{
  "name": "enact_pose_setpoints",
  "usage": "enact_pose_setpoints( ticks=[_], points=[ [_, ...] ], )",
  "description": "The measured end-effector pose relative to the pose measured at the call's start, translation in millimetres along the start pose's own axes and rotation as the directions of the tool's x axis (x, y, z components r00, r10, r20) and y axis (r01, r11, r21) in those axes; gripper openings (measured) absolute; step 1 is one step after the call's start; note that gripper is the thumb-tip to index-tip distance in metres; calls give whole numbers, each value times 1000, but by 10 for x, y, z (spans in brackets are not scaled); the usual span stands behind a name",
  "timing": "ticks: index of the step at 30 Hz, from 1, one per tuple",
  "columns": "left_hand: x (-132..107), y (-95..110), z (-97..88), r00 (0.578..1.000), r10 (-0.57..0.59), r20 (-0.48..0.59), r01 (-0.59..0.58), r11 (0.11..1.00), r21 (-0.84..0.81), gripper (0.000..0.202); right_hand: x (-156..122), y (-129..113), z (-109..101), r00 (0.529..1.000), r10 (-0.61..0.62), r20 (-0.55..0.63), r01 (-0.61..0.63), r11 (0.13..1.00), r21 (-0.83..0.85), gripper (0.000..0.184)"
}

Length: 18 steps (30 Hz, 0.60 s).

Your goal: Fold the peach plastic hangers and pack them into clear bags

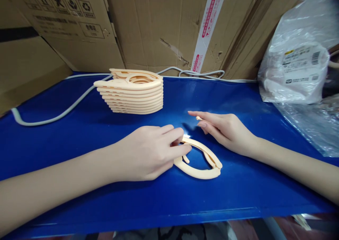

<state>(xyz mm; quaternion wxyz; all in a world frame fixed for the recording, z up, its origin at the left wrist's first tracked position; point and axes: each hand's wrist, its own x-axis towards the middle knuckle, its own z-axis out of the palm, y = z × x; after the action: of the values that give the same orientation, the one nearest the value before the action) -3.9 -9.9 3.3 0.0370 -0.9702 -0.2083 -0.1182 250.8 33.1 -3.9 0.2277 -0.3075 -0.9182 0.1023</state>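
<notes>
A peach plastic folding hanger (201, 164) lies folded on the blue table top (238, 190) near the middle. My left hand (148, 153) rests on its left end, fingers curled and pinching the upper arm of the hanger. My right hand (225, 130) hovers just right of it, fingers stretched out toward the left, with a small peach tip showing behind the fingers. A stack of several identical folded hangers (131, 91) stands farther back, left of centre.
Cardboard boxes (159, 24) wall off the back. A white cable (60, 114) runs along the rear left of the table. Clear plastic bags with labelled contents (296, 63) sit at the right rear. The table's front edge is close to me.
</notes>
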Motion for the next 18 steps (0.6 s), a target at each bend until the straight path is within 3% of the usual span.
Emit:
enact_pose_setpoints(
  ticks=[6, 13, 15, 18],
  points=[
    [19, -55, 57, 1000, 22, -3, -22, 1000, -12, 35, -16, -1, 6, 988, -151, 36, 152, 988, -39, 38],
    [-13, 47, 17, 955, 124, -268, -61, 970, 234, 19, 6, -13, -15, 958, -221, 182, 210, 975, 79, 27],
    [-25, 96, 7, 957, 122, -262, -55, 966, 252, 17, 10, -21, -25, 957, -206, 202, 191, 978, 88, 25],
    [-28, 149, 14, 977, 70, -202, -16, 966, 257, 31, 11, -34, -30, 960, -184, 209, 174, 982, 66, 26]
  ],
)
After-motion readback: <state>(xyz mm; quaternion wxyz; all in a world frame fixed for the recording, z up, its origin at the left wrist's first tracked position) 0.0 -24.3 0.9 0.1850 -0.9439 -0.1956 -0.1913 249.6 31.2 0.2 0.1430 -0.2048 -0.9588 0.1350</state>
